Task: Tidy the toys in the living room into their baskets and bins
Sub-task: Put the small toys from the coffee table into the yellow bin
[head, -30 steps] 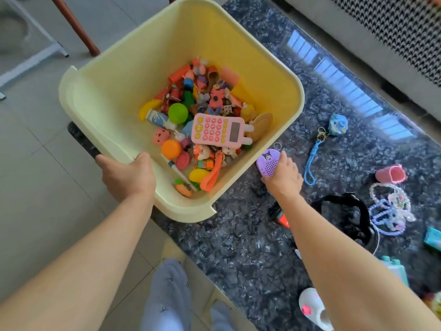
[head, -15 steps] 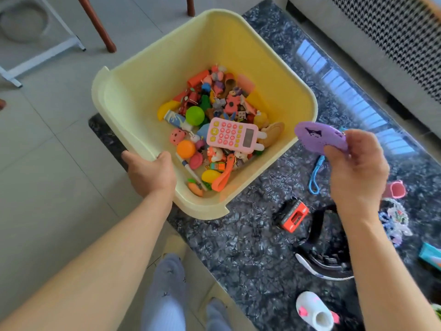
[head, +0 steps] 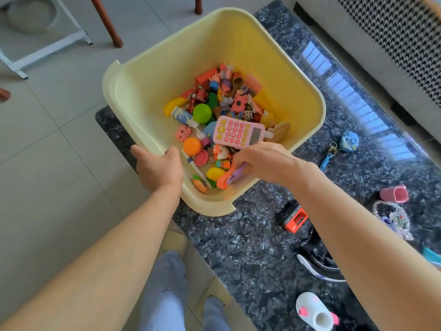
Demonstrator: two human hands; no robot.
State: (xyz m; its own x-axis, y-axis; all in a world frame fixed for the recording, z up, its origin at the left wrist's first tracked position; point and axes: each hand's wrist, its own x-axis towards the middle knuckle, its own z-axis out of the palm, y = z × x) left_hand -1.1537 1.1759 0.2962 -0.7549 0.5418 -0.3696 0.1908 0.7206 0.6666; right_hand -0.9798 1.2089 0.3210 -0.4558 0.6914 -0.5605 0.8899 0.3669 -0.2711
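A pale yellow bin (head: 307, 108) stands tilted on the corner of a dark marble table (head: 250, 247), full of small toys, with a pink toy calculator (head: 238, 133) on top. My left hand (head: 160, 169) grips the bin's near rim. My right hand (head: 262, 160) is inside the bin, low over the toys, its fingers closed on a small purple toy (head: 235, 177) of which only an edge shows.
On the table to the right lie a blue keychain (head: 328, 158), a blue toy camera (head: 349, 140), a red-and-black toy (head: 294, 217), a pink cup (head: 393, 194), bead strings (head: 391, 219) and a white toy (head: 313, 312). Chair legs (head: 107, 22) stand on the tiled floor behind.
My right hand picked the purple toy up from the table, lifted it, and has now moved left and down into the bin with it. My left hand stays on the rim.
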